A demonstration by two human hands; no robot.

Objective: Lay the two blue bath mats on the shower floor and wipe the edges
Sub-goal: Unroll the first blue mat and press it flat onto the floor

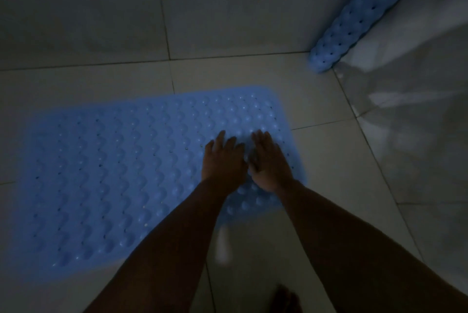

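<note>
A blue bath mat with rows of bumps and small holes lies flat on the tiled shower floor. My left hand and my right hand rest side by side, palms down with fingers straight, on the mat's right end. A second blue bath mat stands rolled up in the far right corner, leaning against the wall with its lower end on the floor.
Pale tiled walls rise behind the mat and on the right, where the glossy surface reflects light. A bare foot shows at the bottom edge. The scene is dim.
</note>
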